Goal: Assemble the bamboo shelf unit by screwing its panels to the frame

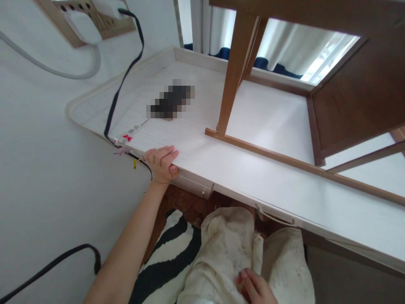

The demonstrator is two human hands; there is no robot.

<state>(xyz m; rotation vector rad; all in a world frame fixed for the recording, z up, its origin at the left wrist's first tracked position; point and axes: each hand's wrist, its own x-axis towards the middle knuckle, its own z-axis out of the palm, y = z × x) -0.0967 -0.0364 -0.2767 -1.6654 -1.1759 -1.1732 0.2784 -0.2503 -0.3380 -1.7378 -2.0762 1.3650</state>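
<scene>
My left hand (162, 162) grips the front edge of the white table (190, 141) near the left wall, its fingers bent over the top. Down by my lap, my right hand (255, 287) is closed against the light-coloured trousers (226, 240), partly cut off by the lower border. Whatever its fingers hold, if anything, is hidden. Just left of my left hand, small charms (127, 138) in red, pink and yellow lie at the table edge. A dark, pixelated object (172, 101) lies farther back on the tabletop.
A brown wooden frame (268, 153) stands across the table's right part. One black cable (122, 86) runs from the wall socket (74, 36) to the table edge. Under the tabletop are drawers (190, 184). Zebra-striped fabric (172, 257) lies beside my legs; curtains (284, 44) hang behind.
</scene>
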